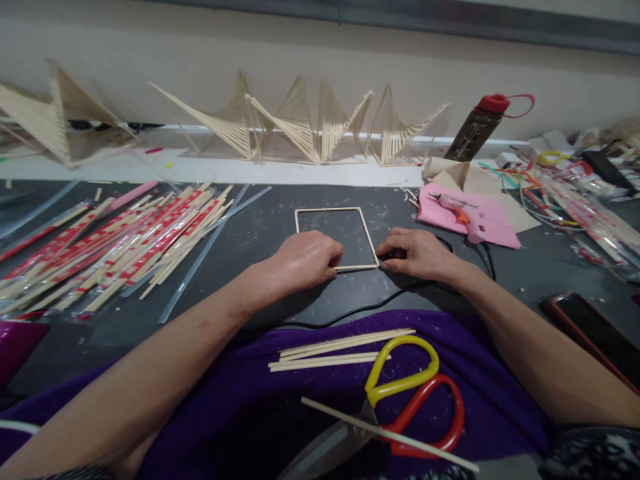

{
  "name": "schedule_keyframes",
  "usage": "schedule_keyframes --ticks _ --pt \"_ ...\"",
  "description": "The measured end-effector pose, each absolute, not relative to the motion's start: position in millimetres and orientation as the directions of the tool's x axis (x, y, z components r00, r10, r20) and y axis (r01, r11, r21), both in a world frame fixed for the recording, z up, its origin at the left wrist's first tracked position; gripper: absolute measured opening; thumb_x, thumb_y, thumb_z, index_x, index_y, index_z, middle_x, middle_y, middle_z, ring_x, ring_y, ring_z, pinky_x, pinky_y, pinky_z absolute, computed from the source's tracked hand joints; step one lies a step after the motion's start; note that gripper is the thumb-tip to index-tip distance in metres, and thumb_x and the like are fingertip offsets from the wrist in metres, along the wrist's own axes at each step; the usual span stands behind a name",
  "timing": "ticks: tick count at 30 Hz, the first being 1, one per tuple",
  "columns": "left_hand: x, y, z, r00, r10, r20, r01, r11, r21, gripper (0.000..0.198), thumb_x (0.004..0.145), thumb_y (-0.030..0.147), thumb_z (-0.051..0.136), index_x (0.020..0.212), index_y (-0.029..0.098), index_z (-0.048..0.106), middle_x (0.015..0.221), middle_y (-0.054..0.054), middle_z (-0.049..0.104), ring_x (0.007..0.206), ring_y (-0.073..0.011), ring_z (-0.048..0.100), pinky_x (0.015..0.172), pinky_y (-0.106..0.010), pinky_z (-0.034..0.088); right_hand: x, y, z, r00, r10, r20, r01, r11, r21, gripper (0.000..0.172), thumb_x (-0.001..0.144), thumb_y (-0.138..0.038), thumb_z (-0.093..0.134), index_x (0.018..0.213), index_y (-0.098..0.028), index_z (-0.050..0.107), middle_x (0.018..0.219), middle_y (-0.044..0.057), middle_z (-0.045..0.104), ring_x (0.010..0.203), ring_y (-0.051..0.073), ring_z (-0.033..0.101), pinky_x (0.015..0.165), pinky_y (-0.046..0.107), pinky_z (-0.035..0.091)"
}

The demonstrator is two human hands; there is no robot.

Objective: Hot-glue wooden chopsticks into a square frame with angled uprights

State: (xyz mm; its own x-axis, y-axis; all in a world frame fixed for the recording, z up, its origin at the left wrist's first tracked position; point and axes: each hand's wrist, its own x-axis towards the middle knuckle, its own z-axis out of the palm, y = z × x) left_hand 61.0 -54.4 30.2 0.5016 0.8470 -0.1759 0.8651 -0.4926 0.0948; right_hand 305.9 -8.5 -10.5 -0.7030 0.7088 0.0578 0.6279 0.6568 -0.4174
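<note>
A square frame (367,237) of thin pale wooden sticks lies flat on the dark grey table. My left hand (309,260) covers its near left corner, fingers curled closed around the stick there. At the near right corner, the fingertips of my right hand (417,255) pinch the frame's side. Something small and black shows beneath the right fingers, too hidden to name. On the purple cloth (240,400) over my lap lie several loose sticks (330,360). Scissors (407,390) with yellow and red handles rest there too, with a single stick (425,448) across them.
Bundles of chopsticks (125,247) in red-marked wrappers lie left. A pink glue gun (467,219) sits on pink material (430,207), its black cable (360,308) crossing the table. Behind stand several twisted stick models (295,127) and a bottle (473,133); a phone (595,333) lies right.
</note>
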Motion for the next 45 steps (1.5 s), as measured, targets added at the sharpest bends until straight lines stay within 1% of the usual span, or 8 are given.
schedule_keyframes --ticks 6,13,22,27,32,36,45 --pt "61.9 -54.6 30.9 0.484 0.853 -0.196 0.875 -0.468 0.124 0.011 0.073 0.024 0.056 0.075 0.020 0.067 0.065 -0.003 0.061 0.059 -0.0146 0.052 0.056 -0.026 0.031 305.1 -9.9 -10.5 -0.695 0.716 0.062 0.635 0.652 -0.414 0.019 0.077 -0.031 0.065 0.092 -0.021 0.070 0.084 0.001 0.061 0.070 0.012 0.055 0.060 0.024 0.036" --pt "62.8 -54.4 31.3 0.509 0.841 -0.185 0.861 -0.497 0.108 0.014 0.075 0.025 0.054 0.076 0.020 0.067 0.069 -0.004 0.064 0.061 -0.0158 0.054 0.055 -0.027 0.031 305.1 -9.8 -10.5 -0.700 0.711 0.059 0.633 0.657 -0.410 0.018 0.078 -0.029 0.063 0.092 -0.021 0.069 0.085 0.001 0.061 0.069 0.012 0.055 0.059 0.024 0.036" --pt "63.2 -54.0 31.1 0.505 0.844 -0.181 0.863 -0.488 0.129 0.013 0.075 0.024 0.056 0.076 0.019 0.068 0.069 -0.004 0.064 0.063 -0.0160 0.056 0.057 -0.027 0.034 305.4 -9.9 -11.4 -0.700 0.710 0.070 0.629 0.660 -0.412 0.018 0.077 -0.029 0.063 0.092 -0.021 0.069 0.084 0.001 0.061 0.069 0.012 0.055 0.059 0.024 0.036" --pt "62.6 -53.4 29.8 0.506 0.844 -0.175 0.862 -0.497 0.097 0.013 0.074 0.025 0.056 0.076 0.020 0.068 0.070 -0.004 0.065 0.063 -0.0166 0.056 0.054 -0.027 0.032 305.8 -9.2 -12.5 -0.701 0.709 0.078 0.628 0.665 -0.404 0.018 0.077 -0.030 0.063 0.092 -0.022 0.070 0.083 0.001 0.060 0.070 0.012 0.055 0.060 0.024 0.035" --pt "61.8 -52.8 28.5 0.521 0.836 -0.175 0.854 -0.508 0.114 0.012 0.074 0.025 0.056 0.075 0.020 0.067 0.069 -0.004 0.064 0.062 -0.0158 0.055 0.052 -0.026 0.029 305.3 -10.0 -12.7 -0.700 0.709 0.080 0.632 0.668 -0.393 0.018 0.078 -0.030 0.062 0.091 -0.021 0.069 0.084 0.001 0.060 0.069 0.012 0.055 0.059 0.023 0.035" --pt "62.9 -53.5 29.5 0.506 0.842 -0.188 0.862 -0.493 0.118 0.013 0.074 0.024 0.055 0.076 0.019 0.067 0.069 -0.004 0.064 0.061 -0.0143 0.054 0.053 -0.025 0.030 304.7 -11.0 -12.7 -0.695 0.714 0.085 0.636 0.666 -0.390 0.017 0.078 -0.031 0.062 0.091 -0.021 0.069 0.084 0.001 0.061 0.068 0.012 0.055 0.058 0.023 0.035" --pt "64.6 -54.5 30.7 0.499 0.846 -0.187 0.867 -0.485 0.118 0.015 0.074 0.024 0.055 0.078 0.019 0.068 0.068 -0.004 0.064 0.063 -0.0152 0.056 0.054 -0.025 0.033 304.8 -10.8 -14.8 -0.692 0.716 0.093 0.637 0.667 -0.387 0.017 0.079 -0.031 0.062 0.091 -0.021 0.069 0.083 0.001 0.060 0.068 0.012 0.054 0.058 0.023 0.034"
